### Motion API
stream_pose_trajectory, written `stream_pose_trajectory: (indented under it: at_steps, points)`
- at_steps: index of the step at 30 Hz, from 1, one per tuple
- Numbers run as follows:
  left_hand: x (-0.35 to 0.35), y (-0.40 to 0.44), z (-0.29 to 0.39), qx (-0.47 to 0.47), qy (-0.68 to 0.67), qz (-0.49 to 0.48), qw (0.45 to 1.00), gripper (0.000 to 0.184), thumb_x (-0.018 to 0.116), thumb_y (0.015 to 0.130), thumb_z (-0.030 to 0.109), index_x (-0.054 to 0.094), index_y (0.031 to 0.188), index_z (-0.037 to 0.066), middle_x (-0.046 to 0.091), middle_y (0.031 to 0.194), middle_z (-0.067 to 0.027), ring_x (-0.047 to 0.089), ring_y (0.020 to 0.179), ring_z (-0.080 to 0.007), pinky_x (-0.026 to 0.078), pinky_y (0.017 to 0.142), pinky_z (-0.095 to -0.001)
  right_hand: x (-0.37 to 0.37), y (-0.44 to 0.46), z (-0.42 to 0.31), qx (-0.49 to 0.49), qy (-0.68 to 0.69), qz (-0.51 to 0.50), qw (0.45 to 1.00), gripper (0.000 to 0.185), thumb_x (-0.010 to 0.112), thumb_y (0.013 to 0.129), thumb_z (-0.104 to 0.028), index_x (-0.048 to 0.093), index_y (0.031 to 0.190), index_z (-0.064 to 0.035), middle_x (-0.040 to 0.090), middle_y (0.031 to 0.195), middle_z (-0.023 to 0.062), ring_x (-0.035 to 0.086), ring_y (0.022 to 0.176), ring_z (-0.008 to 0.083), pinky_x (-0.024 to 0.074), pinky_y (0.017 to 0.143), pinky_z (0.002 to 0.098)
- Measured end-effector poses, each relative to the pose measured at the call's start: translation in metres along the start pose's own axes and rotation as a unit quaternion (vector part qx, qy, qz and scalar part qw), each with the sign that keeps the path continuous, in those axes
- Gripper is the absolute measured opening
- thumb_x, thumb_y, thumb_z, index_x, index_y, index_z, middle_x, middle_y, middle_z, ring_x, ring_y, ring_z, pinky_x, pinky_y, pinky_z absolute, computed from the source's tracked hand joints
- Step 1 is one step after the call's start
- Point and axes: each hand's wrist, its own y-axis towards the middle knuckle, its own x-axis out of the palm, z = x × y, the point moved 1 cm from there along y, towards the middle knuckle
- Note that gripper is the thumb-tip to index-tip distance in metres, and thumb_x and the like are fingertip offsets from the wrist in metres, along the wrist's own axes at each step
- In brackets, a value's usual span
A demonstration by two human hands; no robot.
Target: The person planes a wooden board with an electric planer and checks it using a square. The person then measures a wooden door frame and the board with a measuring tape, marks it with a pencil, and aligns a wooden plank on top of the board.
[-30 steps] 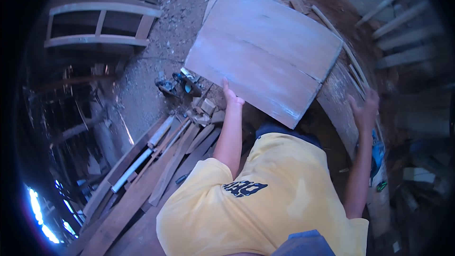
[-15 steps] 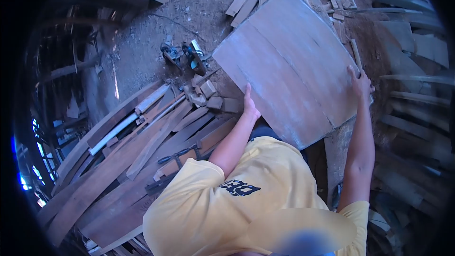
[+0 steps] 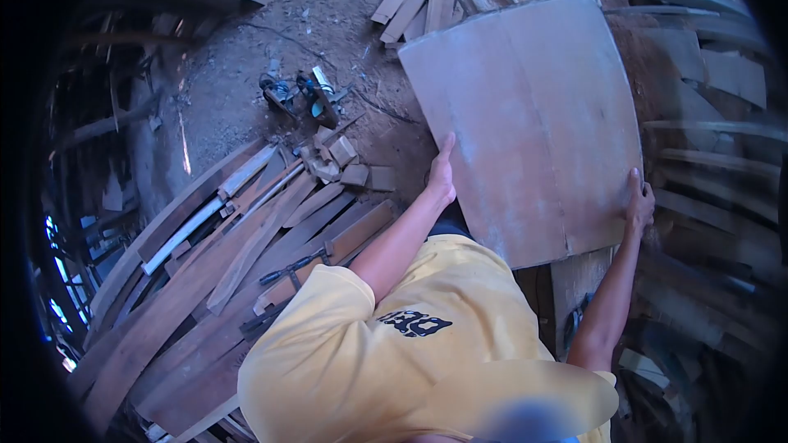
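Observation:
A wide wooden panel [image 3: 533,127], joined from boards with seams along it, is held in front of my body. My left hand [image 3: 442,174] grips its left edge, thumb on the upper face and fingers hidden beneath. On the opposite edge, near the lower right corner, my right hand [image 3: 639,201] is closed round the wood, thumb on top. Pale, dusty streaks mark the panel's surface. Under its near end, part of a wooden board [image 3: 574,287] shows.
Long planks [image 3: 205,303] lie stacked at left, with a bar clamp [image 3: 294,268] on them. Small wood blocks [image 3: 345,152] and two power tools [image 3: 300,97] sit on the dirt floor. Offcuts [image 3: 414,2] lie beyond the panel; more boards [image 3: 714,131] are piled at right.
The panel has turned clockwise, its far end swinging right and its near right corner coming closer. My right hand has moved down toward me with that edge; my left hand has shifted slightly right.

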Motion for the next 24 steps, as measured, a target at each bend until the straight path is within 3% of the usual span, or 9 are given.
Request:
stream_pose_trajectory:
  at_steps: [4, 6, 7, 9, 11, 13, 15, 21, 24]
  points:
    - [0.02, 0.024, -0.028, 0.023, 0.057, 0.005, 0.998, 0.095, 0.071, 0.088, 0.067, 0.047, 0.148, -0.002, 0.056, 0.146, -0.0141, 0.053, 0.134, -0.0266, 0.04, 0.113, -0.0415, 0.008, 0.002, 0.034, 0.03, 0.004, -0.018, 0.999, 0.09, 0.053, 0.083, -0.084, 0.063, 0.141, -0.0161, 0.064, 0.141, 0.015, 0.052, 0.136, 0.038, 0.0152, 0.119, 0.0638]
    - [0.031, 0.031, -0.037, 0.075, 0.168, 0.158, 0.97, 0.092, 0.069, 0.088, 0.07, 0.056, 0.14, -0.006, 0.063, 0.137, -0.0152, 0.059, 0.125, -0.0249, 0.046, 0.106, -0.0377, 0.029, 0.003, 0.045, 0.041, -0.052, 0.03, 0.997, 0.088, 0.052, 0.088, -0.078, 0.053, 0.149, -0.0156, 0.052, 0.153, 0.0162, 0.045, 0.142, 0.0382, 0.0164, 0.119, 0.0655]
    - [0.028, 0.038, -0.04, 0.074, 0.172, 0.153, 0.97, 0.092, 0.069, 0.088, 0.07, 0.056, 0.14, -0.006, 0.063, 0.137, -0.0152, 0.059, 0.125, -0.0249, 0.046, 0.106, -0.0377, 0.036, -0.001, 0.047, 0.046, -0.049, 0.033, 0.997, 0.088, 0.052, 0.088, -0.078, 0.053, 0.149, -0.0156, 0.052, 0.153, 0.0162, 0.045, 0.142, 0.0382, 0.0164, 0.119, 0.0655]
    - [0.014, 0.051, -0.047, 0.096, 0.218, 0.191, 0.952, 0.09, 0.068, 0.088, 0.071, 0.062, 0.132, -0.007, 0.067, 0.13, -0.0166, 0.063, 0.119, -0.0248, 0.048, 0.1, -0.0374, 0.047, -0.023, 0.039, -0.016, -0.094, 0.18, 0.979, 0.09, 0.055, 0.091, -0.072, 0.041, 0.157, -0.0133, 0.038, 0.163, 0.0171, 0.034, 0.149, 0.0389, 0.0175, 0.119, 0.0652]
    - [0.014, 0.05, -0.048, 0.093, 0.214, 0.189, 0.954, 0.09, 0.068, 0.088, 0.071, 0.063, 0.131, -0.008, 0.067, 0.13, -0.0173, 0.063, 0.118, -0.0249, 0.048, 0.1, -0.0377, 0.056, -0.063, 0.014, -0.128, -0.113, 0.242, 0.955, 0.082, 0.056, 0.095, -0.062, 0.039, 0.159, -0.0139, 0.036, 0.164, 0.0167, 0.031, 0.152, 0.0392, 0.0168, 0.122, 0.0618]
    - [0.013, 0.053, -0.048, 0.089, 0.209, 0.19, 0.955, 0.089, 0.068, 0.088, 0.07, 0.064, 0.13, -0.008, 0.067, 0.129, -0.018, 0.064, 0.117, -0.025, 0.049, 0.1, -0.0379, 0.082, -0.094, 0.0, -0.22, -0.229, 0.133, 0.939, 0.085, 0.059, 0.093, -0.06, 0.036, 0.16, -0.0134, 0.029, 0.167, 0.0169, 0.02, 0.156, 0.0377, 0.0139, 0.121, 0.0653]
    - [0.008, 0.059, -0.052, 0.135, 0.221, 0.205, 0.944, 0.09, 0.069, 0.088, 0.069, 0.063, 0.13, -0.01, 0.067, 0.131, -0.0192, 0.064, 0.117, -0.0264, 0.049, 0.099, -0.0388, 0.085, -0.133, -0.035, -0.301, -0.165, 0.069, 0.936, 0.081, 0.056, 0.096, -0.061, 0.032, 0.163, -0.0215, 0.013, 0.172, 0.019, 0.004, 0.159, 0.0379, 0.0102, 0.124, 0.0607]
    - [0.014, 0.054, -0.047, 0.126, 0.279, 0.251, 0.919, 0.085, 0.068, 0.091, 0.066, 0.065, 0.128, -0.011, 0.068, 0.13, -0.0203, 0.064, 0.117, -0.0291, 0.049, 0.099, -0.0394, 0.117, -0.141, -0.039, -0.34, -0.122, 0.071, 0.93, 0.064, 0.049, 0.101, -0.061, 0.032, 0.161, -0.0433, 0.0, 0.174, 0.0159, -0.006, 0.156, 0.0497, 0.002, 0.12, 0.0719]
    - [0.017, 0.052, -0.048, 0.139, 0.28, 0.255, 0.915, 0.084, 0.067, 0.091, 0.066, 0.065, 0.127, -0.011, 0.069, 0.128, -0.0209, 0.065, 0.116, -0.0293, 0.049, 0.099, -0.0399, 0.11, -0.141, -0.039, -0.354, -0.148, 0.051, 0.922, 0.06, 0.048, 0.103, -0.056, 0.035, 0.16, -0.0418, 0.006, 0.173, 0.016, -0.006, 0.156, 0.0495, 0.0007, 0.119, 0.0719]
